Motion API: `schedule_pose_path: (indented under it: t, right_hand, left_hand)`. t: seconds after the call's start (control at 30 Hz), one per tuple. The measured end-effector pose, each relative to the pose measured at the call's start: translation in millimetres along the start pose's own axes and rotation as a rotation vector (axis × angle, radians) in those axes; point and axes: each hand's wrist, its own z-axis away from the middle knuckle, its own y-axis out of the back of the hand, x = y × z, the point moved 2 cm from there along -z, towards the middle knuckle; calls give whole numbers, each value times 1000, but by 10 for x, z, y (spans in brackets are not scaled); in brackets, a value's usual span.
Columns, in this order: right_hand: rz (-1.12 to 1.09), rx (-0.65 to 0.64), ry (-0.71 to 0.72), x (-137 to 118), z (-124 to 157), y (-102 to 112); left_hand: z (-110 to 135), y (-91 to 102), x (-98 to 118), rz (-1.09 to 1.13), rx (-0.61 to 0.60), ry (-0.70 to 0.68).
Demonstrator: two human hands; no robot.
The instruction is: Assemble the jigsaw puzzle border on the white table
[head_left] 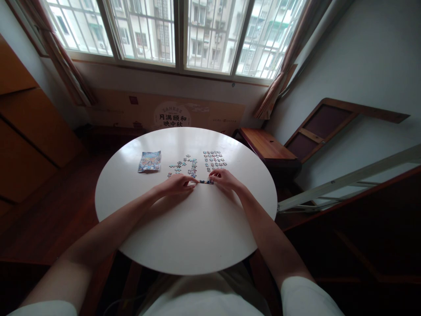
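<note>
On a round white table (197,237) both of my hands rest side by side. My left hand (179,183) has its fingers pressed together on the left end of a short strip of joined dark jigsaw pieces (204,181). My right hand (222,178) pinches the strip's right end. Just beyond the hands lie several loose jigsaw pieces (213,159), some set out in rows, and a partly joined cluster (186,166).
A colourful printed picture card (150,161) lies on the table's left part. A wooden chair or bench (266,147) stands right of the table. Cardboard with printed characters (173,115) leans under the barred window. Wooden boards lean on the right wall.
</note>
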Motion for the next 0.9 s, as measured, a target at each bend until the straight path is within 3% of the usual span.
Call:
schedule_pose_path:
  t: [0.9]
  right_hand:
    - [-1, -7, -9, -15, 4, 5]
  left_hand:
    - [8, -2, -13, 18, 2, 4]
